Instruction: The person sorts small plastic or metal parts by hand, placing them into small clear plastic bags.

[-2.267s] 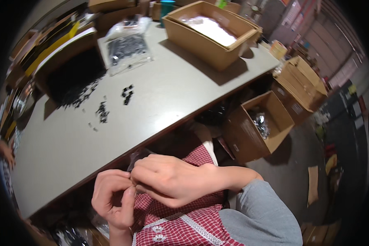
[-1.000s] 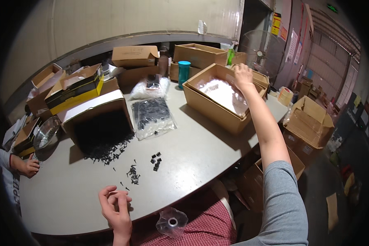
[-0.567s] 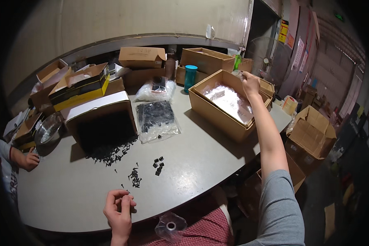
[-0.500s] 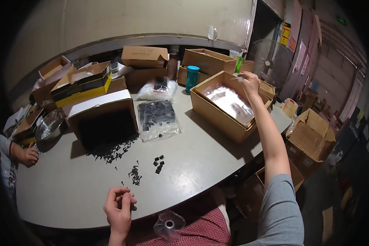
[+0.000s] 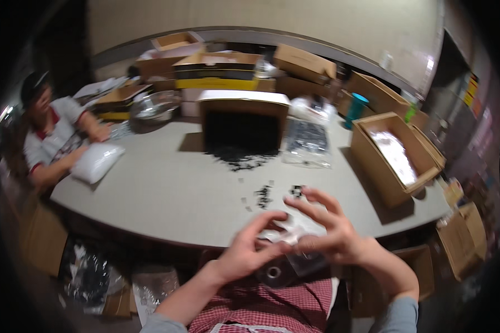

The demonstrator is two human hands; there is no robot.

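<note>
Left grip (image 5: 245,245) is curled, thumb under the fingers; right grip (image 5: 340,236) has its fingers fanned out, wrists angled inward. Some clear plastic (image 5: 292,229) sits between them, too blurry to tell if either's actually pinching it. Past them, small black pieces (image 5: 264,197) on the bench (image 5: 166,194), then an open box (image 5: 244,96) beyond.

The counter (image 5: 166,191) is pale grey, strewn with black pieces (image 5: 264,196). The film (image 5: 295,229) between the left hand (image 5: 247,248) and the right hand (image 5: 337,232) seems whitish and see-through, though blur leaves that uncertain. The apron (image 5: 255,305) has a red-and-white check; the sleeve (image 5: 404,314) is grey. A bottle (image 5: 355,111) is teal, a carton (image 5: 216,75) black and yellow, a box (image 5: 376,164) plain brown, a plump bag (image 5: 98,162) white. The co-worker's shirt (image 5: 68,115) is whitish with dark red trim.
</note>
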